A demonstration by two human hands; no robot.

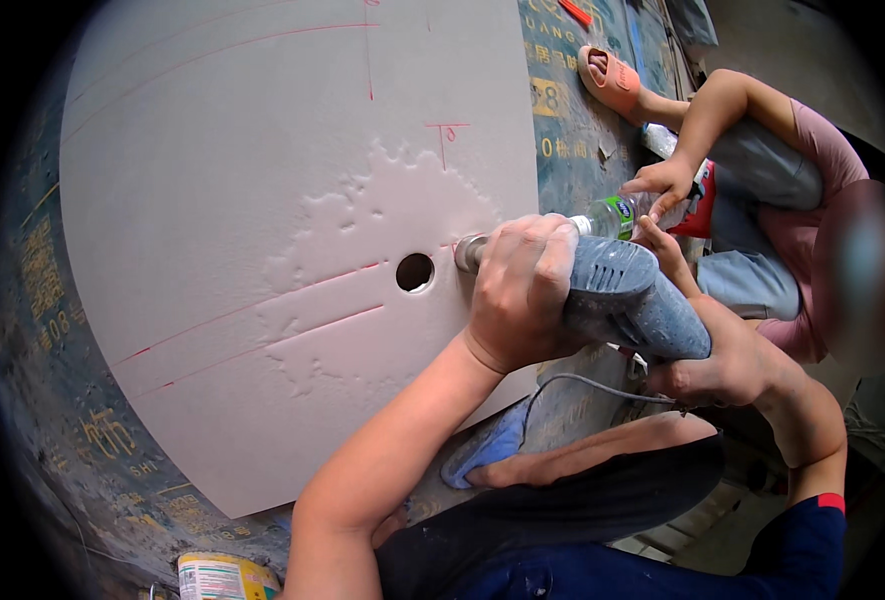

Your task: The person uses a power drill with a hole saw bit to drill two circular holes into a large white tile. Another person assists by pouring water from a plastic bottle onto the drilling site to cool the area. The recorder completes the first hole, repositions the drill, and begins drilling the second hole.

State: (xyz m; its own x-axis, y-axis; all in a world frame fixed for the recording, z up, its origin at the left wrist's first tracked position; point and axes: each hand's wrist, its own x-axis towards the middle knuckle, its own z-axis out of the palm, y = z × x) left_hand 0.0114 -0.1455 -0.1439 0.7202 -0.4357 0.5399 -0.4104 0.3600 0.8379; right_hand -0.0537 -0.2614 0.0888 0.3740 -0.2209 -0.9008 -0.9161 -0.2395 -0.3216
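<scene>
My left hand point(522, 290) is wrapped around the front of a dusty blue-grey corded drill point(627, 290). My right hand point(722, 360) grips its rear handle. A metal hole-saw bit point(468, 253) sticks out past my left fingers, its end at the surface of a large light grey tile point(212, 200). Just left of the bit, a round hole point(415, 272) goes through the tile. Wet patches and red marking lines surround it. Another person's hands point(667, 190) hold a clear plastic bottle point(612, 217) with a green label, its neck toward the bit.
The other person point(782, 200) crouches at the right, wearing an orange slipper point(610, 80). A grey cable point(582, 380) loops below the drill near my blue slipper point(487, 445). Printed dark sheeting point(42, 330) lies under the tile. A yellow-and-white bucket point(227, 577) stands at lower left.
</scene>
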